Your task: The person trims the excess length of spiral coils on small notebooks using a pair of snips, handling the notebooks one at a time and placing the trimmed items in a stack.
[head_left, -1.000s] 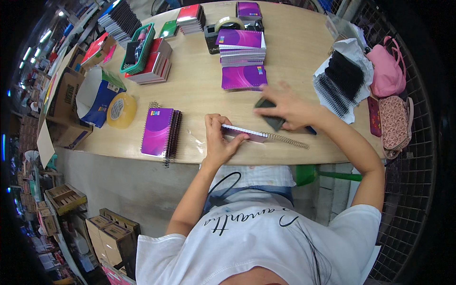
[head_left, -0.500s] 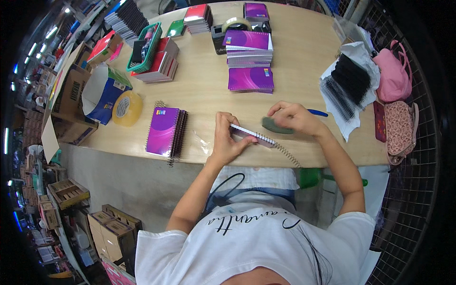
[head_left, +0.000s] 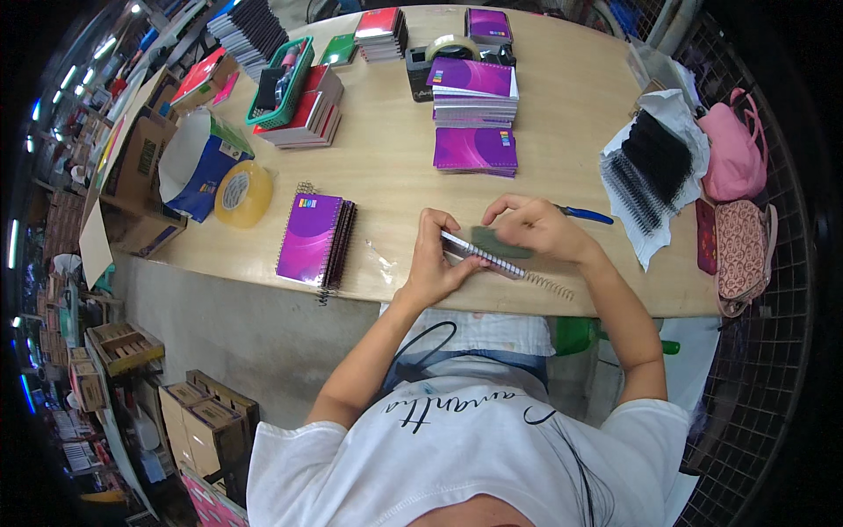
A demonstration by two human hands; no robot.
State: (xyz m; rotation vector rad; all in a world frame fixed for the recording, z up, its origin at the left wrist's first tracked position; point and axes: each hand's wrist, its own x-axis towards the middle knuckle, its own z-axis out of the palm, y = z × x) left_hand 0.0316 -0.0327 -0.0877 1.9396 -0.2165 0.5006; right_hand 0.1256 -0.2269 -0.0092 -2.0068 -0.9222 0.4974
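My left hand grips a small notebook at the table's near side, fingers behind it and thumb in front. A thin metal spiral coil runs along the notebook's holed edge, its loose end sticking out to the right. My right hand is closed just beyond that edge, its fingertips slightly blurred. A flat grey-green pad shows under those fingers and appears held in them. Left of my hands lies a stack of purple spiral notebooks. Behind my right hand is a blue-handled tool.
Purple notebook blocks are piled ahead, near a tape dispenser. A green basket rests on red notebooks. Black coils lie on white paper at right, beside a pink bag. A tape roll stands left.
My right hand and the grey-green pad have shifted left along the notebook's edge. The left hand keeps its grip on the notebook. The whole view has shifted slightly.
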